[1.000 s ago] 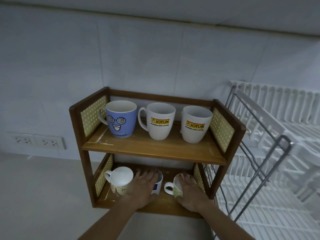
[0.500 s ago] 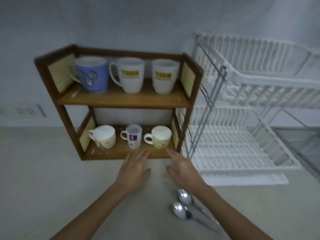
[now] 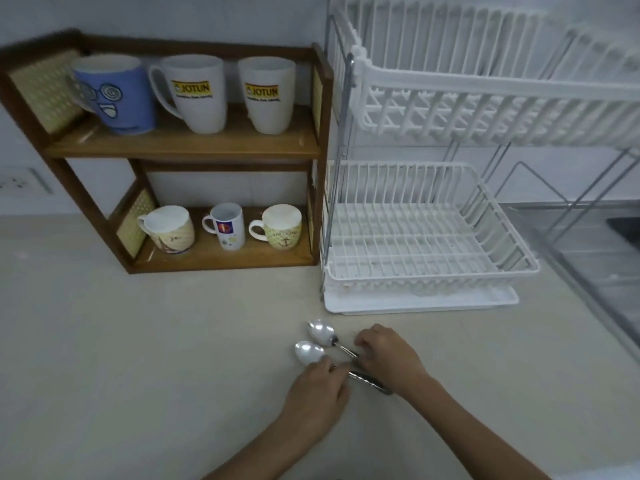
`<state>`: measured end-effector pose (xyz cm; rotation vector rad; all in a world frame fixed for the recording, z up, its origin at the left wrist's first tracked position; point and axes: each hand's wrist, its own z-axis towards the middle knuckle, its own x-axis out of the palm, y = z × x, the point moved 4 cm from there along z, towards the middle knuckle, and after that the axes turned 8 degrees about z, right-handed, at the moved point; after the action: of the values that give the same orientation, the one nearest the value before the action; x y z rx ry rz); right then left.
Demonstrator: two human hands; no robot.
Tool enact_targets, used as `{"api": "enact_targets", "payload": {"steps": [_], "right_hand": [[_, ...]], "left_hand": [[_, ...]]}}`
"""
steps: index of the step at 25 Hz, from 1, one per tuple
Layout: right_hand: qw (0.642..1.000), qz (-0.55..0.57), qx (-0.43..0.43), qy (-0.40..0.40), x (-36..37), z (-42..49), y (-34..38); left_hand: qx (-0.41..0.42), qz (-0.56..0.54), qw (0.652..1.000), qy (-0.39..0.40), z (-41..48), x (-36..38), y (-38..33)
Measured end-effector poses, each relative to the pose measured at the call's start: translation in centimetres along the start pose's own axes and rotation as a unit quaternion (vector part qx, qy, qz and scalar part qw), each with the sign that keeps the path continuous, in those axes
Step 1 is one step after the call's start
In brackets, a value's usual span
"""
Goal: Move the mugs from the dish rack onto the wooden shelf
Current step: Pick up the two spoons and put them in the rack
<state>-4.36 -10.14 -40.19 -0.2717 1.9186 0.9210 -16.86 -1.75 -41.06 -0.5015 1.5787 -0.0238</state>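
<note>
Six mugs stand on the wooden shelf [image 3: 180, 147], at the far left of the counter [image 3: 121, 358]. On the top board are a blue face mug [image 3: 116, 95] and two white Jotun mugs [image 3: 195, 93] [image 3: 266, 95]. On the bottom board are a beige mug [image 3: 170, 229], a small white mug [image 3: 225, 226] and an anchor mug [image 3: 280, 226]. Just right of the shelf, the white dish rack [image 3: 433, 244] holds no mugs in either tier. Near the front, both hands are down at two spoons [image 3: 313, 341] lying side by side on the counter. The left hand [image 3: 317, 393] has its fingers curled over the nearer spoon's handle; the right hand [image 3: 389, 358] covers the farther handle. I cannot tell whether either hand actually grips.
</note>
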Motion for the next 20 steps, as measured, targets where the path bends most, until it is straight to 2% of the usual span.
{"api": "enact_targets", "payload": {"steps": [3, 8, 10, 13, 15, 17, 18, 20], "right_hand": [[1.0, 0.001, -0.017, 0.008, 0.3, 0.4, -0.1], [0.993, 0.068, -0.007, 0.1, -0.3, 1.2, -0.5], [0.985, 0.069, -0.051, 0.147, -1.4, 1.5, -0.6], [0.974, 0.084, -0.111, 0.177, -4.7, 1.4, -0.7], [0.963, 0.159, -0.117, 0.183, -8.2, 1.2, -1.1], [0.945, 0.251, -0.119, 0.172, -12.4, 1.2, -1.9], [0.939, 0.29, -0.119, 0.144, -14.6, 1.6, -2.3], [0.926, 0.357, -0.107, 0.059, -18.4, 3.3, -3.3]], "left_hand": [[-0.053, 0.083, 0.995, 0.008, 0.4, 0.8, -0.7], [-0.183, 0.114, 0.976, -0.041, -1.0, -0.5, 0.2], [-0.267, 0.028, 0.963, -0.005, -1.6, -0.9, 0.7], [-0.314, -0.089, 0.945, 0.034, -2.1, -1.2, 1.1], [-0.282, -0.213, 0.933, 0.074, -2.5, -2.8, 0.4], [-0.223, -0.403, 0.883, 0.092, -2.1, -5.7, -1.5], [-0.194, -0.462, 0.861, 0.09, -1.4, -7.4, -2.6], [-0.147, -0.503, 0.849, 0.058, 1.5, -11.0, -4.2]]}}
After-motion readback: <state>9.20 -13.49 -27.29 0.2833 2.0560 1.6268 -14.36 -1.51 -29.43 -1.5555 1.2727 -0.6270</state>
